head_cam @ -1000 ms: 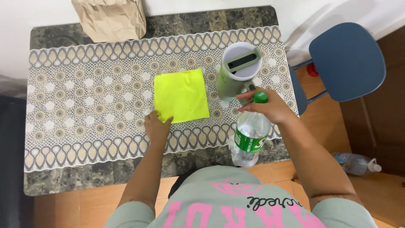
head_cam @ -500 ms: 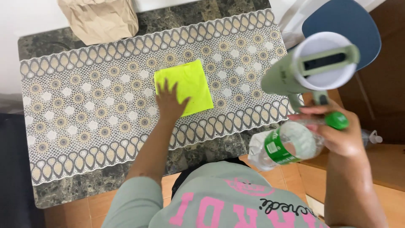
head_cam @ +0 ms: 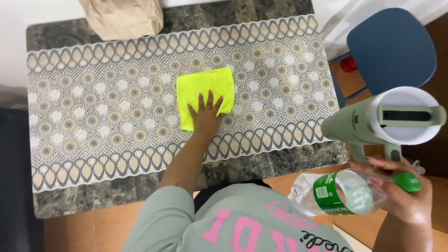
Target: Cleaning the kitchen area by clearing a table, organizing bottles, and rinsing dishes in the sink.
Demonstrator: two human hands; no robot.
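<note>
The left hand, fingers spread flat on the yellow cloth, should press evenly while wiping the lace runner (the right hand is clamped round a clear bottle and green tumbler).

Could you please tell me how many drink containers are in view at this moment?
2: a green tumbler and a clear plastic bottle, both held by the right hand off the table's right edge.

My left hand hides part of the yellow cloth. The paper bag is cut off by the top edge. My right hand covers the clear bottle's neck, and its label print blurs.
</note>
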